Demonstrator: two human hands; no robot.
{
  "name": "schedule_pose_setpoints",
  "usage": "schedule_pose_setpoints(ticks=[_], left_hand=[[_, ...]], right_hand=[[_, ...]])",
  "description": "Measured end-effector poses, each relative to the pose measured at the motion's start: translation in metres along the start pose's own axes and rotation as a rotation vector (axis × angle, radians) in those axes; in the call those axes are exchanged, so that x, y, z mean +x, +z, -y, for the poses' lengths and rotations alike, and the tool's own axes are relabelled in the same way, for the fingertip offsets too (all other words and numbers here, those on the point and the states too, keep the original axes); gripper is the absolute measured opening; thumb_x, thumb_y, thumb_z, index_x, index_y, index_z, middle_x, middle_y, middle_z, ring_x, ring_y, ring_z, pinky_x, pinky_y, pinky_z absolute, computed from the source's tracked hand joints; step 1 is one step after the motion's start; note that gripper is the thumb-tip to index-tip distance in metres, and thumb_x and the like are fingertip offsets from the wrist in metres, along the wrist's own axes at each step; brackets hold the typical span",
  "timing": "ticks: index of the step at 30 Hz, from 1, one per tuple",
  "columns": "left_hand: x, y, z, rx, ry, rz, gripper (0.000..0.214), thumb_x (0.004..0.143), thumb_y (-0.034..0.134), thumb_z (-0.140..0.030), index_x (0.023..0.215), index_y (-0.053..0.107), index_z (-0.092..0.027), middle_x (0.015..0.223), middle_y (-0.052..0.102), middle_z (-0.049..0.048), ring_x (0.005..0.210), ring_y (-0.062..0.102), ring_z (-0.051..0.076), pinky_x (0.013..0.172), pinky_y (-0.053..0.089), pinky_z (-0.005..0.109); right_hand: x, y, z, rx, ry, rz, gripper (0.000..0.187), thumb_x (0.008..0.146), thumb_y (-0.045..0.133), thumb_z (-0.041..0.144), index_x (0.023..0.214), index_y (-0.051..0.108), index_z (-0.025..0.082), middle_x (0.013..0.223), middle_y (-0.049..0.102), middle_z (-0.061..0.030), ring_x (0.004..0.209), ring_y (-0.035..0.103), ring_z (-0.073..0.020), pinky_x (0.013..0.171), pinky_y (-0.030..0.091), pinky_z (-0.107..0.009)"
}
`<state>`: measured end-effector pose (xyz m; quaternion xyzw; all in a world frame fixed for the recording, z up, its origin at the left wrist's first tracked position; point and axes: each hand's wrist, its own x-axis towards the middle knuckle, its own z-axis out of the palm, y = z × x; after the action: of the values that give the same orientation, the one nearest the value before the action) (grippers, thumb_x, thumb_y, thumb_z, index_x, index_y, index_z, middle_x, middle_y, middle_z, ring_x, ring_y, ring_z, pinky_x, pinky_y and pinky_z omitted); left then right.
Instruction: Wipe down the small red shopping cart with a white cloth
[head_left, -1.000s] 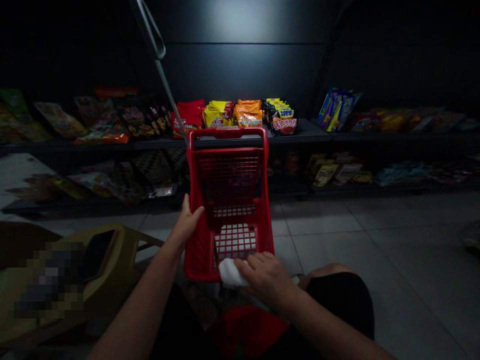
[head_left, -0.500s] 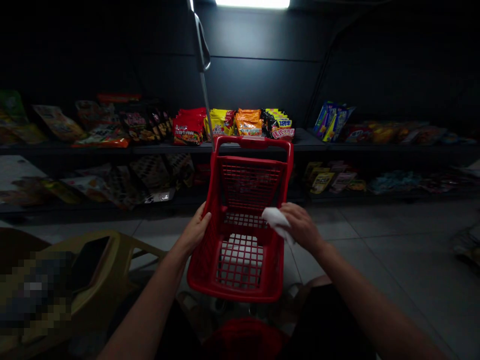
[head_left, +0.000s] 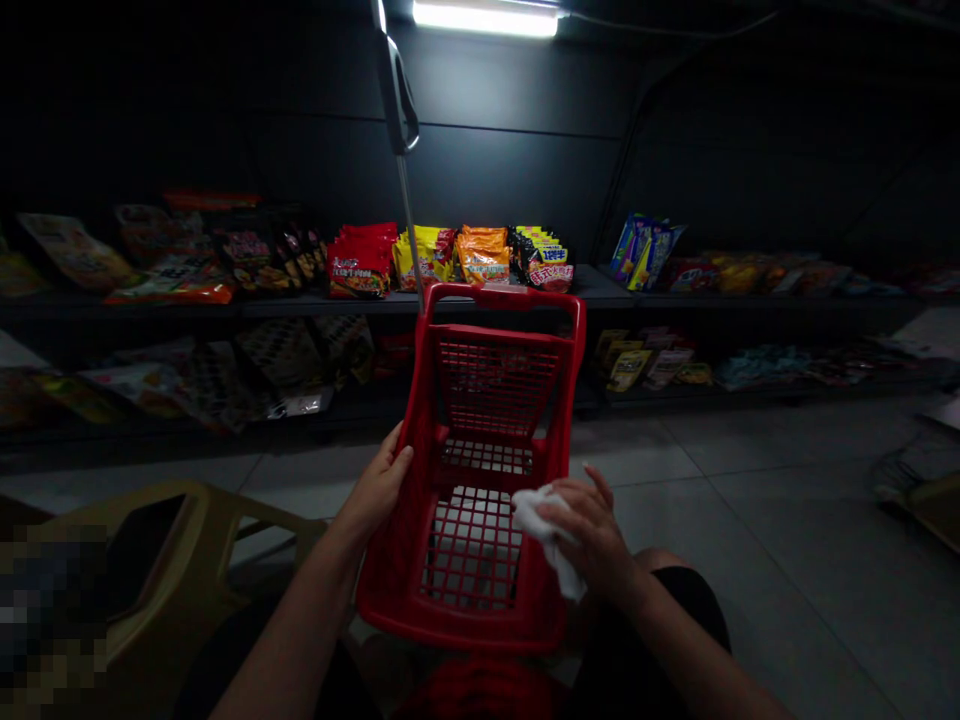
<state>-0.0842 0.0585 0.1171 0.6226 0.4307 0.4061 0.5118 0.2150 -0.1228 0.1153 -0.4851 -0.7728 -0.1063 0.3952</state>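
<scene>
A red plastic shopping basket [head_left: 480, 400] with grid walls stands tilted in front of me, its metal pull handle [head_left: 401, 110] rising up at the left. My left hand [head_left: 379, 485] grips the basket's left rim. My right hand [head_left: 589, 525] presses a white cloth [head_left: 551, 535] against the right rim, fingers closed on it. The basket's inside looks bare.
Dark shelves [head_left: 600, 290] run along the back wall, stocked with snack and noodle packets [head_left: 450, 255]. A yellowish plastic stool [head_left: 187, 560] stands at my left. Grey floor tiles [head_left: 750, 500] spread to the right. A strip light [head_left: 487, 18] glows overhead.
My right hand with the cloth went from the basket's near rim to the right rim, then slid back down toward me. The view rose slightly. My left hand kept its hold.
</scene>
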Motion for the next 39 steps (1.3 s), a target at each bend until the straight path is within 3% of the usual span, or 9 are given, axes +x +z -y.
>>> schedule_pose_setpoints(ticks=[5,8,12,18,21,25,30,36,39], left_hand=[[-0.003,0.003,0.003,0.022,-0.024,-0.009,0.069,0.091,0.052,-0.046,0.153,0.036,-0.019,0.156,0.044,0.0102,0.142,0.043,0.024,0.121,0.032,0.039],[-0.003,0.007,0.003,-0.012,-0.014,-0.051,0.068,0.091,0.052,-0.045,0.152,0.037,-0.018,0.156,0.044,0.0106,0.143,0.043,0.023,0.121,0.031,0.039],[-0.007,0.009,0.002,-0.024,-0.005,-0.109,0.064,0.093,0.051,-0.042,0.151,0.038,-0.018,0.155,0.046,0.0107,0.141,0.044,0.023,0.122,0.029,0.041],[-0.013,0.003,0.006,-0.003,-0.004,-0.138,0.059,0.095,0.052,-0.04,0.15,0.041,-0.024,0.152,0.05,0.0069,0.139,0.047,0.023,0.121,0.031,0.042],[-0.014,0.008,0.006,0.038,0.011,-0.206,0.06,0.095,0.052,-0.037,0.152,0.039,-0.023,0.157,0.043,0.0067,0.145,0.04,0.021,0.124,0.025,0.04],[-0.019,0.023,-0.001,0.039,0.017,-0.255,0.06,0.097,0.049,-0.035,0.154,0.034,-0.021,0.16,0.038,0.0087,0.146,0.037,0.021,0.124,0.025,0.039],[-0.017,0.027,-0.004,0.011,0.086,-0.215,0.053,0.097,0.048,-0.03,0.148,0.042,-0.019,0.152,0.049,0.0086,0.139,0.047,0.02,0.121,0.031,0.038],[-0.01,0.013,0.005,-0.076,0.092,-0.172,0.055,0.094,0.05,-0.027,0.148,0.041,-0.02,0.149,0.051,0.0086,0.135,0.05,0.02,0.119,0.035,0.039],[-0.011,0.017,0.007,-0.149,0.083,-0.209,0.054,0.095,0.05,-0.028,0.148,0.042,-0.021,0.147,0.054,0.0074,0.132,0.053,0.018,0.117,0.037,0.037]], right_hand=[[0.097,0.006,-0.105,-0.282,0.296,-0.031,0.031,0.095,0.053,0.022,0.122,0.065,0.032,0.116,0.067,-0.0024,0.113,0.056,-0.0206,0.112,0.03,-0.045],[0.133,0.016,-0.127,-0.3,0.401,-0.074,0.033,0.093,0.053,0.02,0.121,0.068,0.028,0.118,0.067,-0.0061,0.111,0.055,-0.022,0.101,0.037,-0.039],[0.101,0.024,-0.084,-0.153,0.423,-0.146,0.03,0.09,0.052,0.02,0.113,0.07,0.027,0.114,0.067,-0.0057,0.109,0.055,-0.0231,0.098,0.039,-0.041],[-0.003,-0.001,0.053,0.087,0.28,-0.008,0.027,0.089,0.051,0.019,0.111,0.064,0.028,0.105,0.065,-0.0019,0.111,0.056,-0.0235,0.113,0.03,-0.053],[-0.007,-0.002,0.106,0.069,0.163,0.264,0.03,0.089,0.056,0.017,0.116,0.063,0.028,0.102,0.066,-0.0029,0.104,0.057,-0.0228,0.111,0.035,-0.05],[0.031,0.035,0.147,0.044,0.041,0.478,0.036,0.096,0.056,0.024,0.131,0.055,0.024,0.107,0.066,-0.0066,0.099,0.058,-0.022,0.088,0.051,-0.037],[0.049,0.055,0.149,0.081,-0.105,0.488,0.036,0.1,0.05,0.028,0.136,0.053,0.024,0.116,0.064,-0.0088,0.104,0.057,-0.0222,0.087,0.05,-0.036],[0.004,-0.02,0.073,0.119,-0.138,0.541,0.031,0.095,0.061,0.028,0.126,0.062,0.028,0.12,0.065,-0.0057,0.11,0.055,-0.0216,0.092,0.048,-0.036],[-0.008,-0.031,0.06,0.127,-0.078,0.496,0.023,0.092,0.066,0.027,0.115,0.068,0.031,0.117,0.065,-0.0051,0.115,0.052,-0.0227,0.097,0.045,-0.039]])
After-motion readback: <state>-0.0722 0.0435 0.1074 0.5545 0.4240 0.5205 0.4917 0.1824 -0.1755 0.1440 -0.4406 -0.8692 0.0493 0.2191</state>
